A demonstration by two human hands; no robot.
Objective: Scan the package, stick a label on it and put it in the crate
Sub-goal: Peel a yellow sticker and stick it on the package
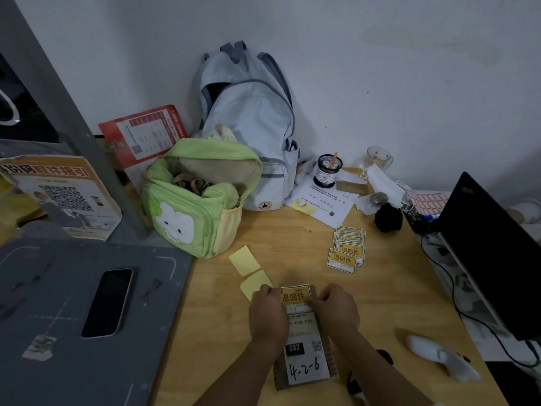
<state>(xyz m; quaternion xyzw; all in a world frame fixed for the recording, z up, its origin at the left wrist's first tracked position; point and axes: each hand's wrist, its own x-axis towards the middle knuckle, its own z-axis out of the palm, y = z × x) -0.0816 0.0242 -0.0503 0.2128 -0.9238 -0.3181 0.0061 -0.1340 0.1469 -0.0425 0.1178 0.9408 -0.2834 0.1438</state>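
A small flat brown package (304, 358) lies on the wooden desk near its front edge, with a white shipping label reading "032" and handwritten "4-2-6". A yellow label (295, 296) sits at the package's far end. My left hand (268, 313) pinches the label's left edge and my right hand (333, 310) pinches its right edge, both pressing it onto the package. A white handheld scanner (439, 356) lies on the desk to the right, untouched. No crate is in view.
A stack of the same yellow labels (347, 250) lies further back. Two yellow backing papers (248, 272) lie left of my hands. A green bag (199, 197), a blue backpack (251, 127), a pen cup (327, 171) and a black monitor (491, 253) ring the desk. A phone (109, 301) rests on the grey stand at left.
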